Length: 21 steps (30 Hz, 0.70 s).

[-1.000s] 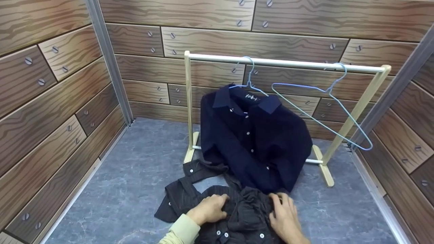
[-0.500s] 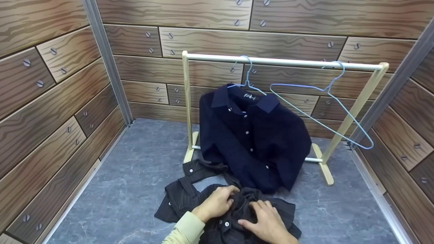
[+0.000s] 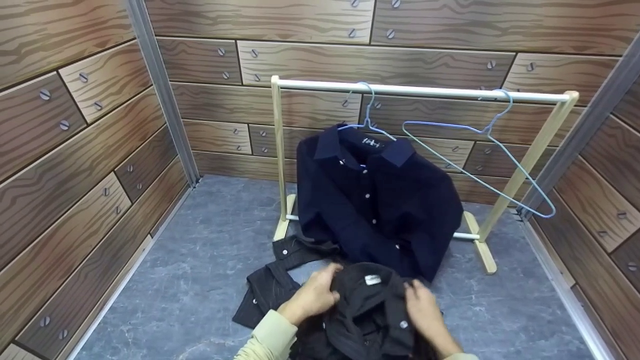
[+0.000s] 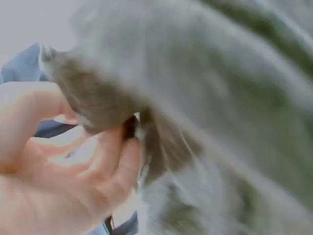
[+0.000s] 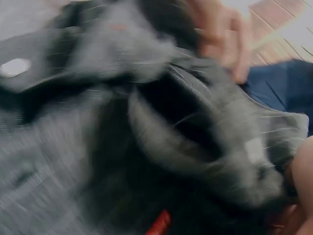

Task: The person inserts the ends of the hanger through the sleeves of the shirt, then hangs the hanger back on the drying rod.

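A dark grey pinstriped shirt (image 3: 395, 295) lies bunched at the front, its collar raised and a white label showing inside the neck. My left hand (image 3: 315, 295) pinches the left side of the collar. On the opposite side, my right hand (image 3: 424, 307) grips the collar edge. In the left wrist view, the thumb and fingers of the left hand (image 4: 63, 181) close on a fold of the cloth. Blurred shirt fabric (image 5: 171, 142) fills most of the right wrist view. One sleeve (image 3: 272, 292) of this shirt spreads out to the left on the floor.
Behind stands a wooden clothes rack (image 3: 425, 91). A navy button-up shirt (image 3: 425, 195) hangs there on a blue hanger (image 3: 368, 120), its lower part reaching the dark shirt. To its right is a bare blue hanger (image 3: 492, 131). Wood-patterned walls (image 3: 100, 125) enclose the grey marbled floor (image 3: 165, 280).
Both hands shifted over the bunched shirt, then took hold of its collar and lifted it; the collar and label now show. The right hand moved inward, then back out.
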### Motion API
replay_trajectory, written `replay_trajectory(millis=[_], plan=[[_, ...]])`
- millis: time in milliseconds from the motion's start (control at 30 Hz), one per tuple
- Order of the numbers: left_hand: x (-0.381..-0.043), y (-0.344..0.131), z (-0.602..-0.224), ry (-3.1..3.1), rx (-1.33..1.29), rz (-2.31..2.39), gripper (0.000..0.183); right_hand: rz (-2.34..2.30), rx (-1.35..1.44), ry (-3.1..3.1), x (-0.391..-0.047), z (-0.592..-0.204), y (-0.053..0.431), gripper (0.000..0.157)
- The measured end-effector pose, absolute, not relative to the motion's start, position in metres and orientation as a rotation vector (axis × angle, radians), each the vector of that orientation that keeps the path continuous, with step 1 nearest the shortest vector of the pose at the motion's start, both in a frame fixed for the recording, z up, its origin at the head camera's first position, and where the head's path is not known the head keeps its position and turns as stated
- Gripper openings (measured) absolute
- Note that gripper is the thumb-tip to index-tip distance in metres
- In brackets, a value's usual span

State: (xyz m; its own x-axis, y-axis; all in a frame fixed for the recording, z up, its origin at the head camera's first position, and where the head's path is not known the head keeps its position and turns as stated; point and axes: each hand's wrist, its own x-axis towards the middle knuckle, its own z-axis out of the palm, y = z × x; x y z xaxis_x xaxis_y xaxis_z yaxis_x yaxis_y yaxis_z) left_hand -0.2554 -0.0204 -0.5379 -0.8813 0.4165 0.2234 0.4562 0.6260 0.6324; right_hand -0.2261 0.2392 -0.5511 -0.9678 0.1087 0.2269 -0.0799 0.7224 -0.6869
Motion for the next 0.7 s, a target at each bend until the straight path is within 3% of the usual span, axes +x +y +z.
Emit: replay_trajectory(millis=[100, 233, 333, 533, 700], plan=[[-0.246, -0.019, -0.537, -3.034, -0.737, -0.925, 0.058, 1.136, -0.094, -2.631, -0.230, -0.542, 0.253, 0.020], [-0.245, -0.023, -0.537, -3.139, -0.805, -0.803, 0.038, 1.161, -0.163, -2.659, -0.232, -0.534, 0.272, 0.022], [-0.251, -0.031, -0.538, -3.011, -0.802, -0.939, 0.021, 1.196, -0.200, -2.710, -0.234, -0.532, 0.288, 0.023], [-0.262, -0.044, -0.543, -2.826, -0.686, -1.260, 0.018, 1.423, -0.304, -2.696, -0.235, -0.521, 0.318, 0.023], [-0.262, -0.049, -0.547, -2.807, -0.641, -1.418, 0.015, 1.110, -0.220, -2.728, -0.245, -0.490, 0.342, 0.023]])
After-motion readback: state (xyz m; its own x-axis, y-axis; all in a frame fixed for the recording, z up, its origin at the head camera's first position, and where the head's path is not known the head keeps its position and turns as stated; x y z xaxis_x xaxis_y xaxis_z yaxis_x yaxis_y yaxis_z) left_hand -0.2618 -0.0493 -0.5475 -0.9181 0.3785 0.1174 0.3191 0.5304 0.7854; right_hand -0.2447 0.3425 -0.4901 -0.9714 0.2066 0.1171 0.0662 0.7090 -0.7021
